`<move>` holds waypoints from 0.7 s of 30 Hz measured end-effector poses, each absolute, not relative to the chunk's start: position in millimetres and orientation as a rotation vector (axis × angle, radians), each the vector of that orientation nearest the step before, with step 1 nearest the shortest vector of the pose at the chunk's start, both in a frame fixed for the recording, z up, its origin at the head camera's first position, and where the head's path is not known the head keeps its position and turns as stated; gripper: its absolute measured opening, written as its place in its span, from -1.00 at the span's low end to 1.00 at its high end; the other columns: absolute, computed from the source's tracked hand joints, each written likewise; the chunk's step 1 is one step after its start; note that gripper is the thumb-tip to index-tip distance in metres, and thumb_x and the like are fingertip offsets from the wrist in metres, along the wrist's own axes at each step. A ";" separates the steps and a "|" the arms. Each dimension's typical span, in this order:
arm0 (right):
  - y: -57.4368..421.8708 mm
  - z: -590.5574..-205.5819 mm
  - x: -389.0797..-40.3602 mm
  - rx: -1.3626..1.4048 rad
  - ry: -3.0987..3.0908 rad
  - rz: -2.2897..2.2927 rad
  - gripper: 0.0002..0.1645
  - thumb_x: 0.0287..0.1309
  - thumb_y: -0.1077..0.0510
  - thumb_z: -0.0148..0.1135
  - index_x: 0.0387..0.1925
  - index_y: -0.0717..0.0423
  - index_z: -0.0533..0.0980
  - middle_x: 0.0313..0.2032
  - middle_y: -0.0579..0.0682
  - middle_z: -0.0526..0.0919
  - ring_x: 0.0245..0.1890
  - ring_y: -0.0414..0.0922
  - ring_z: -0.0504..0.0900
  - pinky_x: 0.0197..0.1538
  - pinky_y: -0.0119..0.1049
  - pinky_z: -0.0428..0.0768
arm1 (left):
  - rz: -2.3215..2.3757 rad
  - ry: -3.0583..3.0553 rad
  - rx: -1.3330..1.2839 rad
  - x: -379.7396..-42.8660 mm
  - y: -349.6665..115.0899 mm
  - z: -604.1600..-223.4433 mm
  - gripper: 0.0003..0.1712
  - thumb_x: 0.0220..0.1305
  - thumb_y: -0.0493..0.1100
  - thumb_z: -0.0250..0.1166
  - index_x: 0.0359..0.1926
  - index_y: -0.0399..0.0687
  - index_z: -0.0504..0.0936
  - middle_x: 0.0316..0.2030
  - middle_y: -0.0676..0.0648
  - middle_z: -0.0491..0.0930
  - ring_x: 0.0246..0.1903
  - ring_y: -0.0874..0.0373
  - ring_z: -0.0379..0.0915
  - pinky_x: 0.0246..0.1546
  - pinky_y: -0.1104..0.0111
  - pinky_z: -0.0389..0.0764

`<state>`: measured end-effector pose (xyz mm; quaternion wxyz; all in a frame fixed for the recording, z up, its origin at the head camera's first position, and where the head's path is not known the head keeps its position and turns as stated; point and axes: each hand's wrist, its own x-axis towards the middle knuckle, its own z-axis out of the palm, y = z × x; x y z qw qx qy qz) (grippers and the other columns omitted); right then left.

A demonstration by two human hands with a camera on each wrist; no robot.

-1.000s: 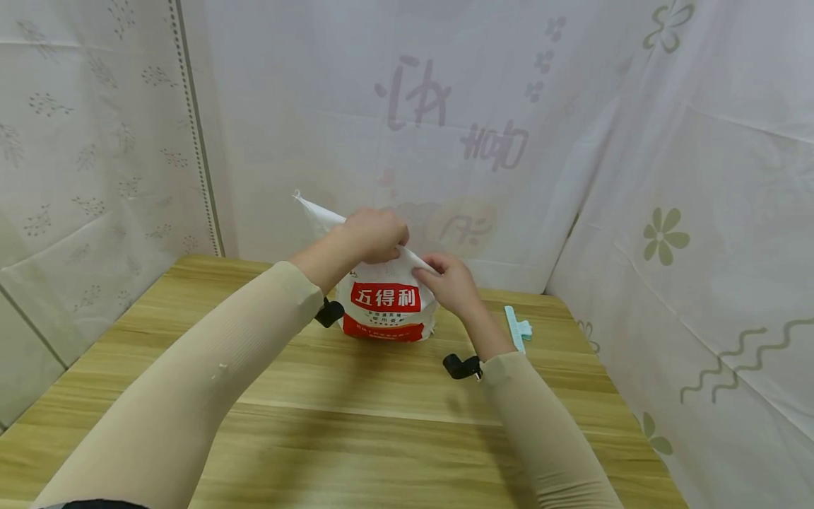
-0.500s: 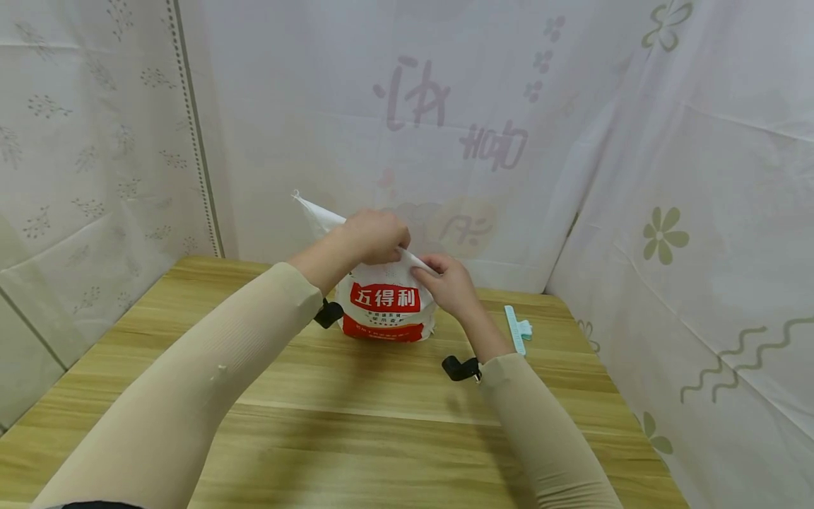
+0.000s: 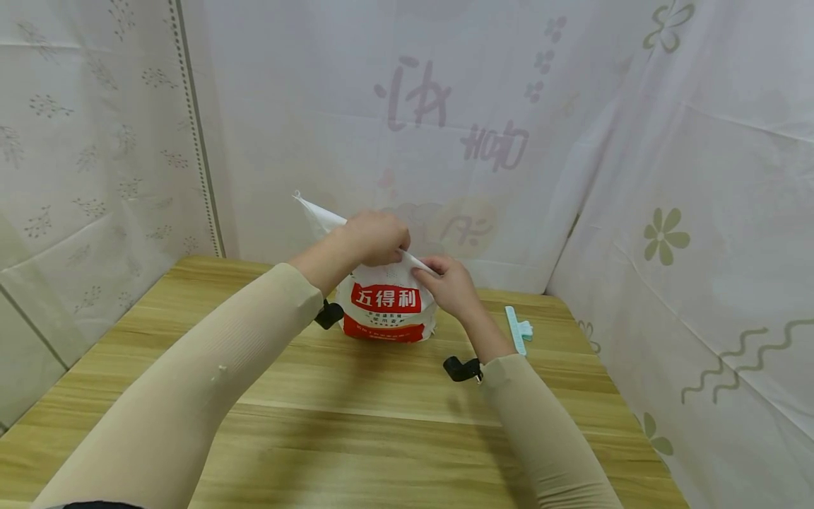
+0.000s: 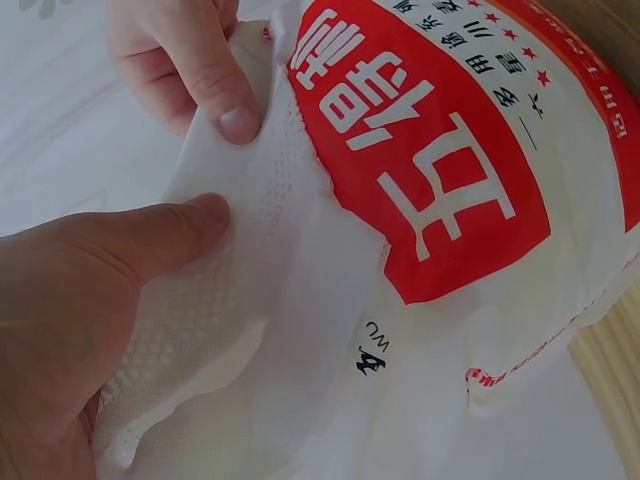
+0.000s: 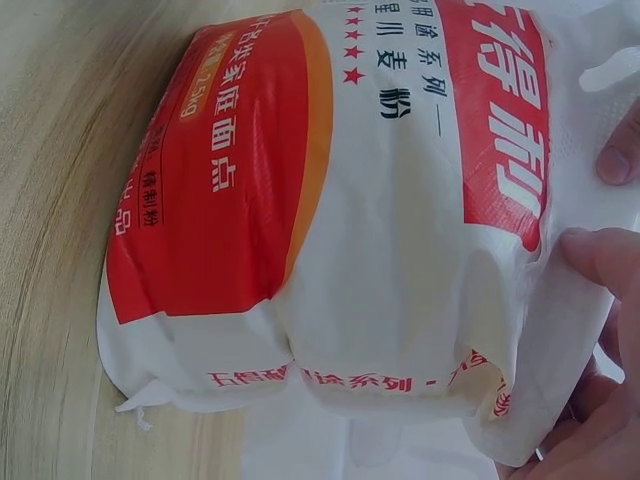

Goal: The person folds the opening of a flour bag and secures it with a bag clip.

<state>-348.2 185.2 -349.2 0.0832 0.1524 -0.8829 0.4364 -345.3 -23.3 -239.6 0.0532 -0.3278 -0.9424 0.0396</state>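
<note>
A white flour bag (image 3: 388,311) with red printed panels stands upright on the table, its top folded into a slanting flat edge. My left hand (image 3: 376,237) pinches this folded top near the middle. To its right, my right hand (image 3: 450,283) grips the right end of the fold, thumb in front. Up close in the left wrist view, the left thumb presses on the fold of the bag (image 4: 440,180). The right wrist view shows the bag's lower front (image 5: 390,230) and the right fingers (image 5: 590,440) behind the fold. The bag's back is hidden.
A pale blue bag clip (image 3: 516,331) lies on the wooden table (image 3: 356,452), right of the bag and beside the right wrist. Printed white curtains (image 3: 286,127) hang behind the table and at both sides.
</note>
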 end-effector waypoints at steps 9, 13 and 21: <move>188.0 -350.4 -348.5 0.499 -2.696 1.256 -0.58 0.56 -0.04 0.32 0.27 0.02 0.72 0.19 0.14 0.66 0.13 0.11 0.64 0.21 0.14 0.66 | 0.125 -2.862 -1.000 -345.0 -24.2 -240.0 -0.80 0.57 -0.05 0.35 0.02 0.06 0.85 -0.05 -0.03 0.82 -0.07 0.00 0.66 0.02 0.08 0.74; 189.6 -351.8 -349.2 0.519 -2.701 1.232 -0.59 0.57 -0.04 0.30 0.27 0.02 0.72 0.18 0.14 0.65 0.12 0.10 0.61 0.19 0.13 0.64 | 0.115 -2.875 -0.989 -344.7 -24.0 -240.1 -0.80 0.57 -0.06 0.35 0.03 0.06 0.85 -0.04 -0.02 0.82 -0.06 0.00 0.65 0.03 0.07 0.74; 195.6 -353.8 -348.1 0.527 -2.680 1.289 -0.62 0.58 0.00 0.29 0.26 0.03 0.71 0.17 0.13 0.70 0.08 0.06 0.66 0.15 0.02 0.67 | 0.089 -2.885 -0.997 -344.9 -24.6 -240.3 -0.79 0.58 -0.06 0.34 0.05 0.07 0.85 -0.03 -0.02 0.81 -0.05 0.00 0.64 0.06 0.06 0.72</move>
